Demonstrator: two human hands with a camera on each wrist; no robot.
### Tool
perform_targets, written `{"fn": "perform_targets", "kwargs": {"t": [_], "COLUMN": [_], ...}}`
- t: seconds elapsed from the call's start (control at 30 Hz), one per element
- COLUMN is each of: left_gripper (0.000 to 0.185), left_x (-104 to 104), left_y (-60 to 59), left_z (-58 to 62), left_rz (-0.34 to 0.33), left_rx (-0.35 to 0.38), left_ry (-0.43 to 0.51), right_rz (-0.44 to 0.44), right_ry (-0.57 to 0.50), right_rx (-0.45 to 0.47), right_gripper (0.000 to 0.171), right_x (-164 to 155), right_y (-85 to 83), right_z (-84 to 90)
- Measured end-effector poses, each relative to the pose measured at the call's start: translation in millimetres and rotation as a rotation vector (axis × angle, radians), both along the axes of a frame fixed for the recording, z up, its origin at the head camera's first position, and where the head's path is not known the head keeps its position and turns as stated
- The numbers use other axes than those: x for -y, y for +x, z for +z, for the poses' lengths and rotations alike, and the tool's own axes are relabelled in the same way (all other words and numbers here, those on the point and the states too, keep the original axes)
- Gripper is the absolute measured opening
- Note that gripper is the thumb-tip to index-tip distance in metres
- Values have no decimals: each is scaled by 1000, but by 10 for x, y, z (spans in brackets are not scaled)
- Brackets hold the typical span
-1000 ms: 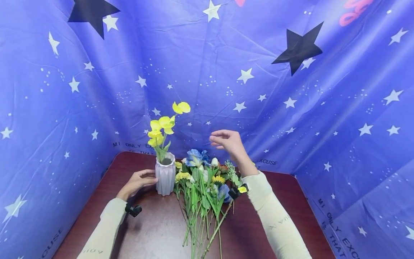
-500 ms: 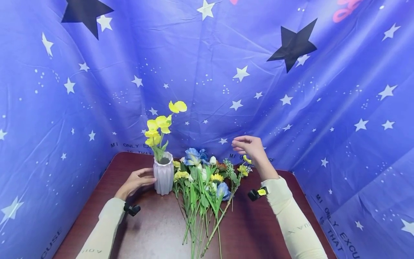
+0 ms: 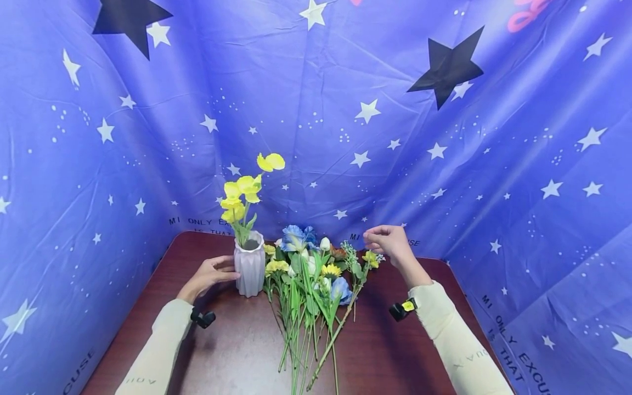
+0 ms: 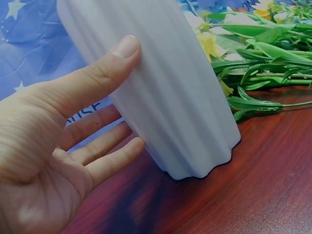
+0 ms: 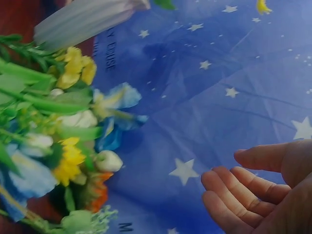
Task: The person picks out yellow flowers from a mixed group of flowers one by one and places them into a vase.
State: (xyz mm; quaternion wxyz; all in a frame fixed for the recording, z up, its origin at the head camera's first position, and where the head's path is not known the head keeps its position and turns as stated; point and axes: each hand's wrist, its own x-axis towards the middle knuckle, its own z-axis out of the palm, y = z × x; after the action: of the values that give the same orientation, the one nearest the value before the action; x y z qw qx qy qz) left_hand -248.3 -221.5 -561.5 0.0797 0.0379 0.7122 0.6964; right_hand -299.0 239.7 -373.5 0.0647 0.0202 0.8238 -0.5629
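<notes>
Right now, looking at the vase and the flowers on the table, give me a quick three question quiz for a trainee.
1. True or false: the left hand touches the white vase.
2. Multiple choice: what does the right hand hold? A) a blue flower B) a green stem C) nothing
3. Fill in: the flowers standing in the vase are ____ in colour.

Key
1. True: thumb and fingers rest against its ribbed side, as the left wrist view shows.
2. C: the fingers are loosely curled and hover above the far right end of the flower pile on the table.
3. Yellow: the yellow flowers stand upright in the vase.
</notes>
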Motion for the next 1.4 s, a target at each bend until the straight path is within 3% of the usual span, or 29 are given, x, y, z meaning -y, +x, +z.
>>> {"fn": "perform_targets", "kwargs": {"t": [0.53, 0.83, 1.4], "left_gripper": [74, 72, 70], "left_x": [7, 50, 76], "left_y": [3, -33, 0], "left_z": [17, -40, -34], "left_rz": [-4, -24, -50], "left_rx": [34, 47, 57], "left_ry": [-5, 26, 96], "right_rz": [10, 5, -33], "right_ry": [117, 201, 169], "right_rx": [70, 92, 277], "right_gripper": [19, 13, 18], "right_x": [-112, -156, -121], "right_y": [35, 40, 45], "right_z": [-384, -597, -852]}}
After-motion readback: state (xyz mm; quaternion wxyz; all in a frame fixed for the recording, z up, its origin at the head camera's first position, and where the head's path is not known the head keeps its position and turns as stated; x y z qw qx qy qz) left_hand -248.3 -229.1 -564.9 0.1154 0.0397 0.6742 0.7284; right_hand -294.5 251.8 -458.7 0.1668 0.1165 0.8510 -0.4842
